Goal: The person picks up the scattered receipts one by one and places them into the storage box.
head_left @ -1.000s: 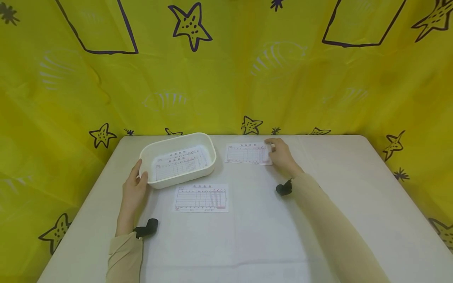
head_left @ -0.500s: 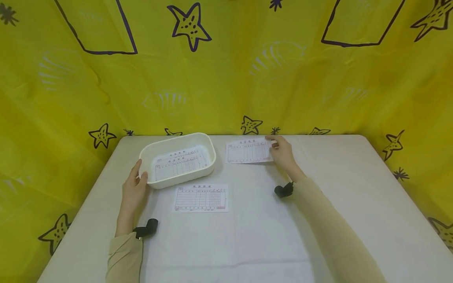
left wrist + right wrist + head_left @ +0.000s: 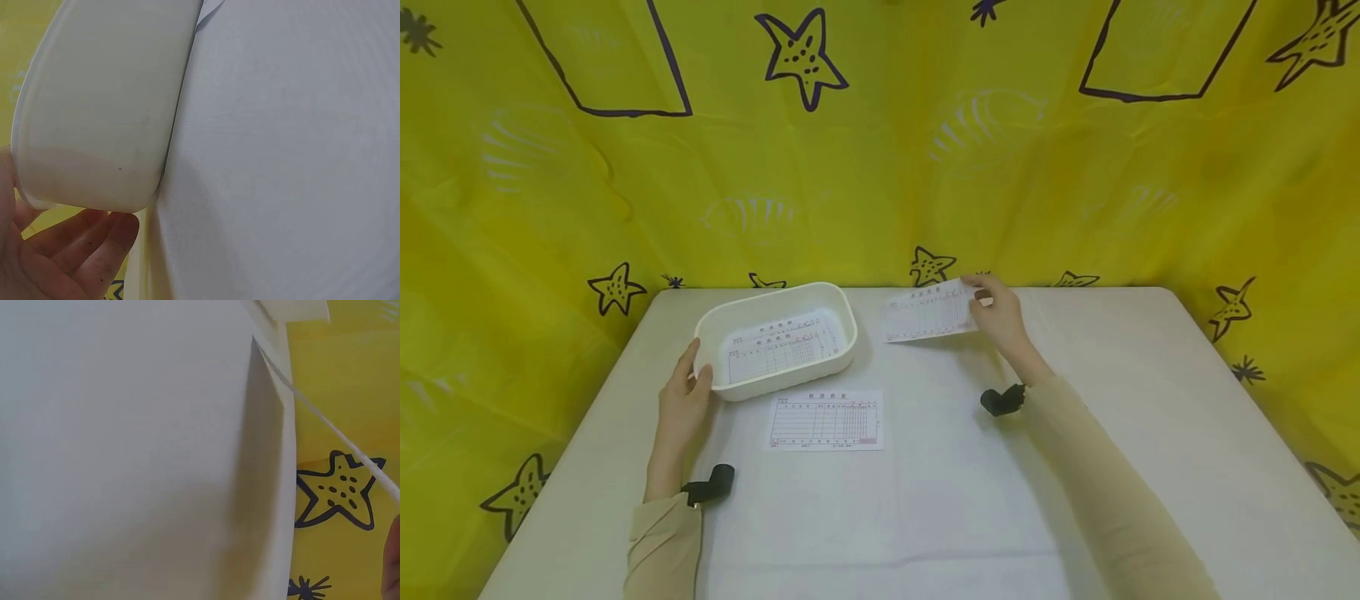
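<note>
My right hand (image 3: 1002, 319) pinches the right edge of a printed receipt slip (image 3: 928, 312). That slip is tilted, its right side raised off the table at the back; in the right wrist view the slip (image 3: 331, 426) appears nearly edge-on above its shadow. My left hand (image 3: 685, 396) grips the left end of a white plastic basin (image 3: 797, 377), thumb near its front corner. Seen from the left wrist, the fingers of my left hand (image 3: 75, 250) lie against the end of the basin (image 3: 100, 112). Several receipt slips (image 3: 778, 354) overlap inside it.
Another receipt slip (image 3: 826, 421) lies flat in front of the basin. Everything stands on a table with a white cloth (image 3: 880, 517). A yellow curtain (image 3: 880, 167) with starfish and fish drawings hangs directly behind the table's back edge.
My right hand has lifted the right side of the receipt slip up from the table, tilting it, and its left side has shifted slightly right. My left hand and the basin stay put.
</note>
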Motion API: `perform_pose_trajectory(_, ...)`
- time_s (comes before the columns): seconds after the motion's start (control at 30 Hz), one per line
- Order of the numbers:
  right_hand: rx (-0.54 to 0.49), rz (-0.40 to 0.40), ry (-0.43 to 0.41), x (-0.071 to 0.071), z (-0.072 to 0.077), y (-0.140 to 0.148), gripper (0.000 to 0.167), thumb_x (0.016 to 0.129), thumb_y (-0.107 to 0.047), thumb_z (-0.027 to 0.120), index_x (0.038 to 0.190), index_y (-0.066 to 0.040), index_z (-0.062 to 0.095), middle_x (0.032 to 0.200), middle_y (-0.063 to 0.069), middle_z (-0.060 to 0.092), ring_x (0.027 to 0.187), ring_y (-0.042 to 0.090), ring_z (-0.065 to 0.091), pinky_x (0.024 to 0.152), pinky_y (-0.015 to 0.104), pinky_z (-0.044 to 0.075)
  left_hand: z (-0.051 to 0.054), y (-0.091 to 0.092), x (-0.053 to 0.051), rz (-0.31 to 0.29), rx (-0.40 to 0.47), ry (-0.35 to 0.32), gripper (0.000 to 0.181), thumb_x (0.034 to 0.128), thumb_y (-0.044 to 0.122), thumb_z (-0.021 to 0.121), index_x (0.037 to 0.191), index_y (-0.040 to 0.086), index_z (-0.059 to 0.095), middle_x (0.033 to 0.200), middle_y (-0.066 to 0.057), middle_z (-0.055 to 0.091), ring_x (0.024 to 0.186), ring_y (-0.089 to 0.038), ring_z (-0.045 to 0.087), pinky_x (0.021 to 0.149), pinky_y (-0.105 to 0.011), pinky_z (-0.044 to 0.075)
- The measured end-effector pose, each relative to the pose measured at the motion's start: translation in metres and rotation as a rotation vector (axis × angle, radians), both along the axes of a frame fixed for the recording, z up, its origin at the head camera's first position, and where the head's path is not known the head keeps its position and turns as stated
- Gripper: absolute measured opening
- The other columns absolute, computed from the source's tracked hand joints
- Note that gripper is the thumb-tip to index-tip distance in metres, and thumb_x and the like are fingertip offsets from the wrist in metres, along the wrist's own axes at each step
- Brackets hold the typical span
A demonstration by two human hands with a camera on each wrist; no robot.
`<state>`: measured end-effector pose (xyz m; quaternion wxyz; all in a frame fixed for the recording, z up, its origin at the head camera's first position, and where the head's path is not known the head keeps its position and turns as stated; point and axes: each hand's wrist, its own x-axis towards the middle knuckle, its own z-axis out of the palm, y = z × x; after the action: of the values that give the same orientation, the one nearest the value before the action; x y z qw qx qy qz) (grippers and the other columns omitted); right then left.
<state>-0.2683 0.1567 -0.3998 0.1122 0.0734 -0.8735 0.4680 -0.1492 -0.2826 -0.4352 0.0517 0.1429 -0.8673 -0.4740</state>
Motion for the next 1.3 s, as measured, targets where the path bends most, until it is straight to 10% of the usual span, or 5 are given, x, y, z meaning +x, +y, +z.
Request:
perform_pose_trajectory(0.3, -0.015, 0.015, 0.052, 0.002, 0.012, -0.004, 0.043, 0.090, 0.004, 0.047, 0.131, -0.001, 0.056, 0.134, 0.018, 0.055, 0.110, 0.035, 0.055, 0.068, 0.012, 0.040, 0.000, 0.000, -0.001, 0.001, 0.012, -0.007, 0.056, 0.1018, 0.042, 0.033, 0.154, 0.037, 0.012, 0.163, -0.005, 0.013, 0.144, -0.044, 0.026, 0.116, -0.060, 0.024)
perform_pose_trajectory(1.3, -0.235, 0.070, 0.227, 0.023, 0.049, -0.053, 0.041, 0.088, 0.010, 0.048, 0.125, -0.001, 0.062, 0.123, 0.016, 0.057, 0.098, 0.024, 0.053, 0.061, 0.008, 0.042, -0.001, 0.001, -0.001, 0.002, 0.004, -0.001, 0.056, 0.1019, 0.042, 0.033, 0.154, 0.037, 0.012, 0.163, -0.002, 0.012, 0.143, -0.044, 0.026, 0.116, -0.059, 0.024)
